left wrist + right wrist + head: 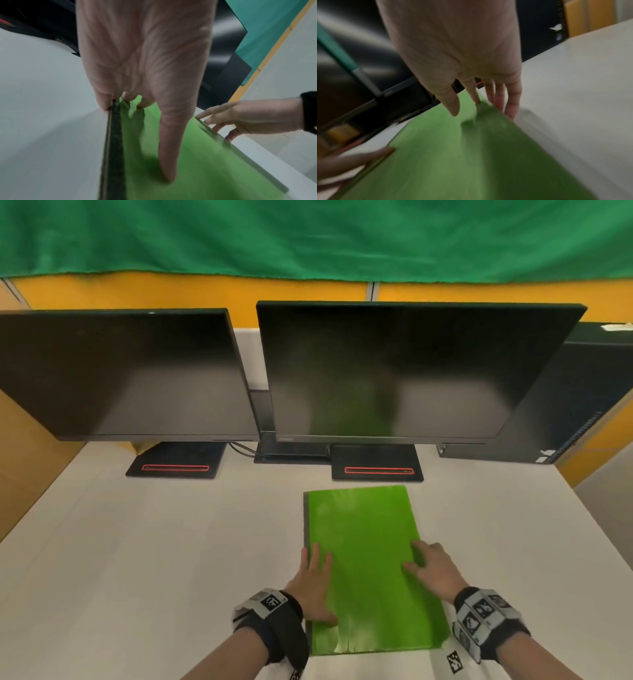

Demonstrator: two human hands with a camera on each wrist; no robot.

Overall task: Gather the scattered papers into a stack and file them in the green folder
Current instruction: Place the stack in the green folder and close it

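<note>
The green folder (366,559) lies closed on the tabletop (154,542) before the monitors (394,371); the left hand (313,585) lies flat along its spine edge, the right hand (433,568) rests with loose fingers on its open edge; no loose papers show, so filing looks finished; next, release.

text: none legible | wrist bands (483,616): black-and-white square markers only, no readable words or numbers

One green folder (366,563), two hands (both on it), two dark monitors (116,374) – one white desk (137,559).
</note>
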